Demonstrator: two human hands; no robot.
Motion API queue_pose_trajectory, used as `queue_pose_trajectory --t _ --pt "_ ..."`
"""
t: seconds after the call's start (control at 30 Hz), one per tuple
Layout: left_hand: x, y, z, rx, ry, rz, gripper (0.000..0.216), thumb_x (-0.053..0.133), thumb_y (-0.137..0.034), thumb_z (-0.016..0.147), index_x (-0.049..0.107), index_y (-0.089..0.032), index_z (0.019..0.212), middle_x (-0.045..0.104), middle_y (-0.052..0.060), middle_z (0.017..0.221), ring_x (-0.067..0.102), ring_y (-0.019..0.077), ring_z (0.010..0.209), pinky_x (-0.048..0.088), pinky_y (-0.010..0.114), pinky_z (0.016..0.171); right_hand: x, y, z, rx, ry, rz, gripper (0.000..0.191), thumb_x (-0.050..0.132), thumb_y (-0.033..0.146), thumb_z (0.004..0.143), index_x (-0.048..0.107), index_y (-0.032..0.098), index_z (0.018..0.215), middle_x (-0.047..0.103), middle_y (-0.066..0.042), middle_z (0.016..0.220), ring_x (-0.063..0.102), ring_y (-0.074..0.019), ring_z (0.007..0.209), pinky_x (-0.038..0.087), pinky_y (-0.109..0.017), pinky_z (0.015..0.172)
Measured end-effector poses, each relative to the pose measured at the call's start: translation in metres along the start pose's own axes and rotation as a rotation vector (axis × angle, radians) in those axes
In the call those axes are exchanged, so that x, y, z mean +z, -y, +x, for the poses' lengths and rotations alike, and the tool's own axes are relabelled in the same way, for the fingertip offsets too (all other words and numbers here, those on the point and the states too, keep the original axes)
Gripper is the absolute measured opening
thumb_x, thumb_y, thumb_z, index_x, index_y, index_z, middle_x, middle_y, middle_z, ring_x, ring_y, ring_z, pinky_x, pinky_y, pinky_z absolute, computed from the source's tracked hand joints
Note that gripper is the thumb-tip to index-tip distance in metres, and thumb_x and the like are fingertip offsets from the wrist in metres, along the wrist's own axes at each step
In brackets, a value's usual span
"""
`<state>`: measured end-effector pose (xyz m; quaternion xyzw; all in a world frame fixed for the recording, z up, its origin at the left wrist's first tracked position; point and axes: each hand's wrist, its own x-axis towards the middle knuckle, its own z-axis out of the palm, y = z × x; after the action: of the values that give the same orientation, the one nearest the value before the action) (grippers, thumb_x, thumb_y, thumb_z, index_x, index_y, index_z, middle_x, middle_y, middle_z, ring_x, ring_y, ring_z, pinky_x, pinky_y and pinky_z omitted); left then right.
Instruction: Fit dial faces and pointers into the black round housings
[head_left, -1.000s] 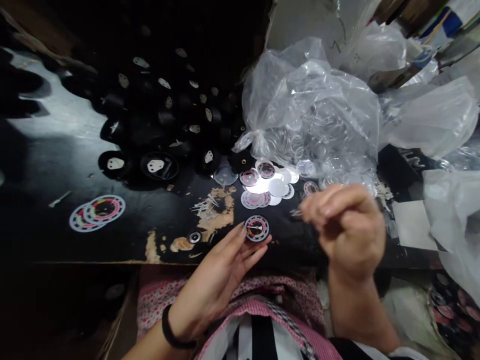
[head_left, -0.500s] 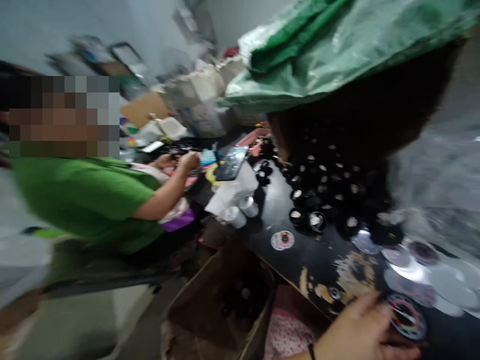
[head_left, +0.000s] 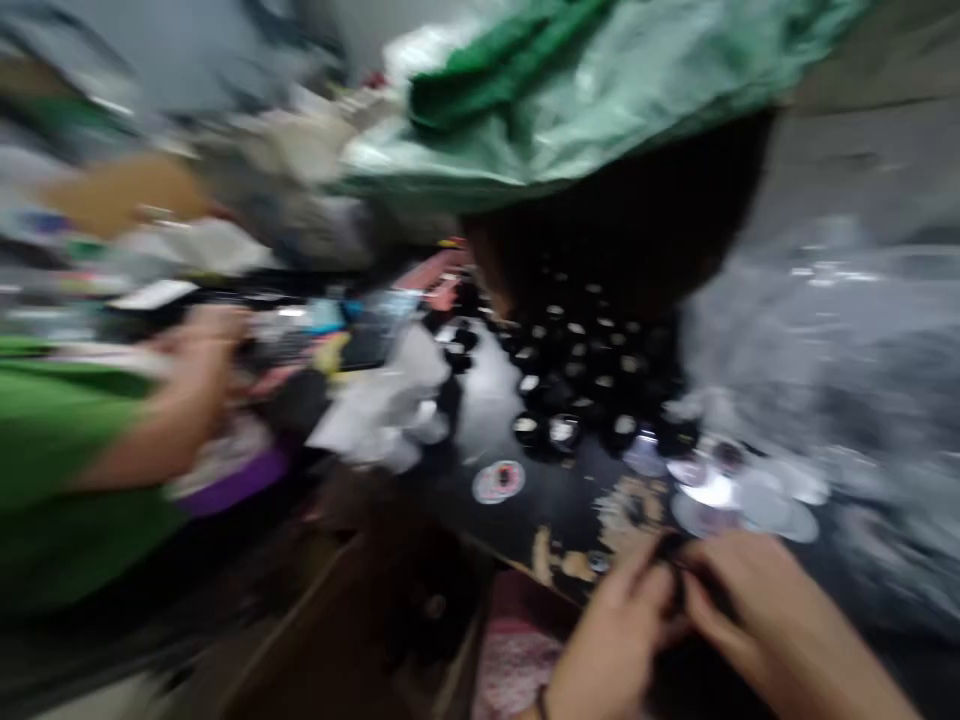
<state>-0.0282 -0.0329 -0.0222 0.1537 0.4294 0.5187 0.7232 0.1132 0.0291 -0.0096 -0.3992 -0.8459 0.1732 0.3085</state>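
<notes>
At the front edge of the table, my left hand (head_left: 619, 625) and my right hand (head_left: 757, 605) meet with their fingers closed around a small black piece (head_left: 670, 555). Motion blur and the fingers hide its shape. A dark band circles my left wrist. Just beyond my hands lie several clear and pale round discs (head_left: 765, 498). Two printed round discs (head_left: 501, 481) overlap on the black tabletop (head_left: 457, 505) to the left. Many black round parts (head_left: 564, 432) with light centres crowd the table behind.
A dark box (head_left: 622, 230) draped in green plastic sheeting (head_left: 525, 140) stands at the back. Clear plastic bags (head_left: 847, 360) fill the right side. White rolls (head_left: 427, 422) and paper sit at left, near a co-worker's arm (head_left: 165, 420). An open carton (head_left: 300, 640) stands below the table edge.
My view has swung right, so the co-worker shifts left. My right hand has come in to join my left. The printed disc by my left hand no longer shows; a black piece is between my hands.
</notes>
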Motion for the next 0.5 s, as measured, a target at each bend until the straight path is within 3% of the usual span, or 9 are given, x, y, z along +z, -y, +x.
queue_pose_trajectory --t 0.07,0.1,0.17,0.27,0.37,0.4,0.43,0.5 --pt "-0.002 0.001 0.001 -0.097 -0.123 0.044 0.043 0.067 -0.047 0.085 0.071 -0.025 0.122 0.062 0.012 0.138 0.056 0.0338 0.129 0.048 0.049 0.106 -0.009 0.015 0.002 0.118 0.166 -0.095 0.012 0.057 0.011 0.084 0.067 0.018 0.083 0.070 -0.005 0.079 0.064 -0.0207 0.076 0.048 -0.032 0.071" --pt "-0.006 0.003 0.004 -0.076 -0.207 0.125 0.042 0.067 -0.049 0.083 0.072 -0.026 0.118 0.063 0.011 0.137 0.057 0.0347 0.127 0.050 0.048 0.103 -0.010 0.018 0.006 0.203 0.210 -0.099 0.009 0.060 0.012 0.084 0.067 0.017 0.083 0.071 -0.005 0.081 0.065 -0.0202 0.077 0.048 -0.031 0.072" --pt "-0.017 0.008 0.016 -0.097 -0.186 0.158 0.045 0.069 -0.051 0.082 0.069 -0.031 0.122 0.051 0.004 0.151 0.039 0.0324 0.143 0.040 0.046 0.113 -0.011 0.018 0.015 0.310 0.286 -0.069 0.007 0.060 0.017 0.088 0.067 0.017 0.086 0.071 -0.004 0.082 0.066 -0.0187 0.080 0.047 -0.030 0.075" --pt "-0.026 0.013 0.026 -0.087 -0.189 0.188 0.048 0.078 -0.051 0.072 0.072 -0.031 0.115 0.053 0.001 0.149 0.027 0.0307 0.149 0.024 0.043 0.121 -0.020 0.003 0.021 0.347 0.310 0.121 0.009 0.060 0.019 0.091 0.069 0.018 0.089 0.072 -0.001 0.082 0.066 -0.0138 0.077 0.047 -0.024 0.074" --pt "-0.022 0.012 0.025 -0.066 -0.271 0.113 0.052 0.082 -0.056 0.064 0.074 -0.034 0.110 0.060 0.000 0.142 0.048 0.0329 0.137 0.035 0.044 0.117 -0.033 -0.030 0.030 0.424 0.092 0.082 0.014 0.055 0.023 0.095 0.069 0.019 0.092 0.072 -0.001 0.087 0.065 -0.0132 0.079 0.048 -0.023 0.073" --pt "-0.019 0.011 0.025 -0.073 -0.282 0.071 0.053 0.083 -0.057 0.063 0.073 -0.035 0.110 0.062 0.000 0.140 0.055 0.0322 0.131 0.041 0.044 0.113 -0.035 -0.045 0.036 0.517 -0.057 -0.094 0.018 0.050 0.022 0.097 0.068 0.019 0.095 0.071 -0.003 0.092 0.065 -0.0154 0.084 0.048 -0.026 0.077" --pt "-0.016 0.010 0.025 -0.083 -0.281 0.032 0.054 0.084 -0.057 0.062 0.072 -0.035 0.110 0.064 0.000 0.136 0.060 0.0313 0.125 0.048 0.043 0.107 -0.035 -0.060 0.042 0.564 -0.123 -0.177 0.021 0.048 0.021 0.097 0.068 0.017 0.101 0.069 -0.009 0.103 0.064 -0.0201 0.094 0.047 -0.033 0.084" --pt "-0.012 0.008 0.024 -0.101 -0.271 -0.009 0.052 0.088 -0.051 0.058 0.074 -0.031 0.104 0.073 0.003 0.121 0.068 0.0299 0.113 0.058 0.038 0.094 -0.034 -0.086 0.053 0.593 -0.146 -0.263 0.018 0.055 0.017 0.091 0.068 0.015 0.102 0.065 -0.015 0.113 0.060 -0.0270 0.102 0.044 -0.042 0.091"
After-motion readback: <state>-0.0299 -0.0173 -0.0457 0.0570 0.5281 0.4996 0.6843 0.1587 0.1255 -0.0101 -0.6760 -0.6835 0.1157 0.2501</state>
